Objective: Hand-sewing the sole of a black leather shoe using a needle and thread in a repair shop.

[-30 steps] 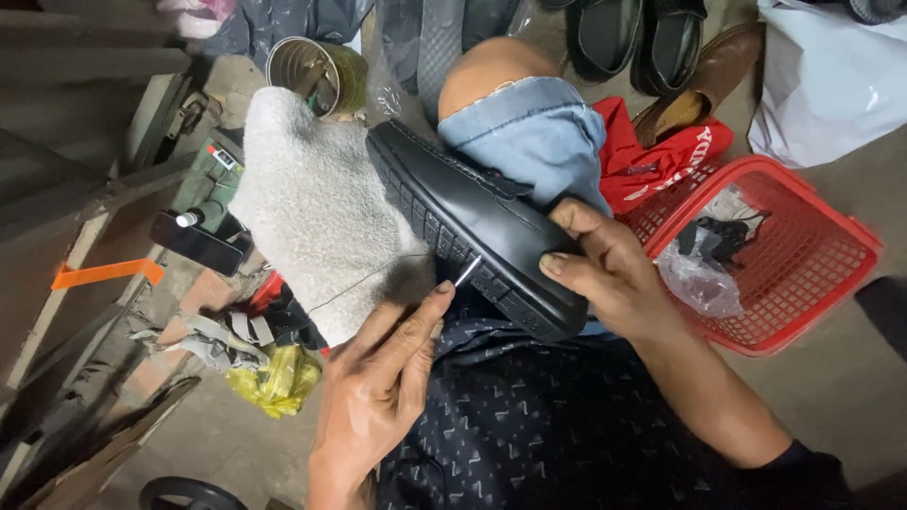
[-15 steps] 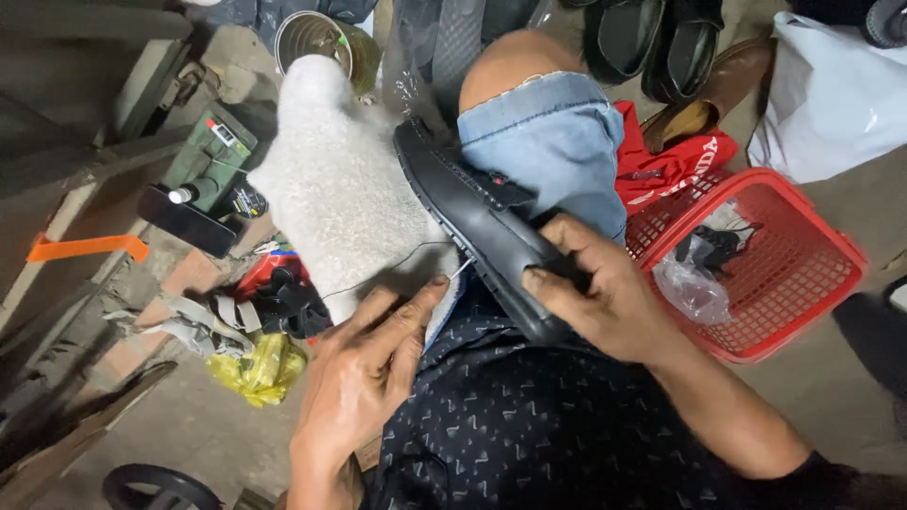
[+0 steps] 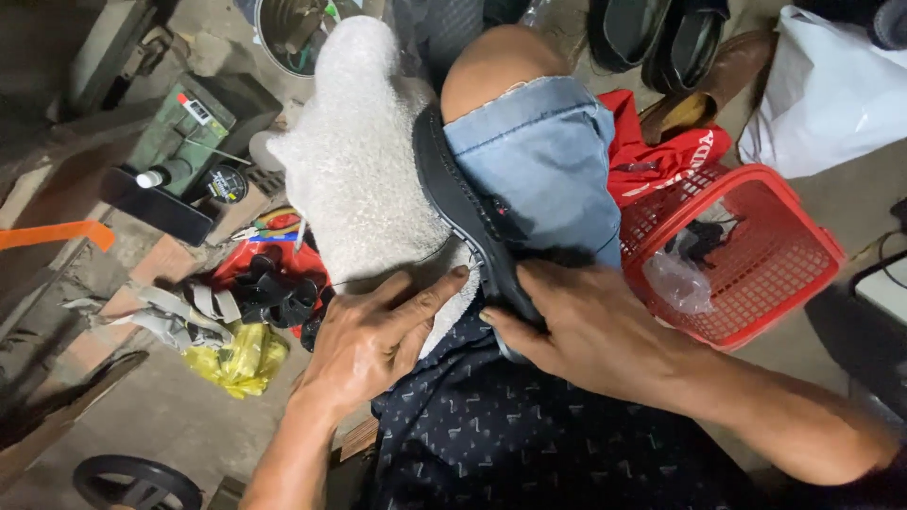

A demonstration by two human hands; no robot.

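A black shoe stands on its edge against my denim-covered knee, sole toward the left. A white towel lies over my lap beside it. My right hand grips the shoe's near end from the right. My left hand rests on the towel, fingertips pressed to the shoe's sole edge; a thin thread runs from there across the towel. I cannot make out a needle between the fingers.
A red plastic basket with a clear bag sits at the right. Shoes and a white bag lie beyond it. Tools, a red box, yellow plastic, a metal can and a green machine crowd the left floor.
The shoe has turned from lying flat with its sole up to standing on edge against my knee. My left hand has closed in on the sole edge; the needle seen earlier is hidden.
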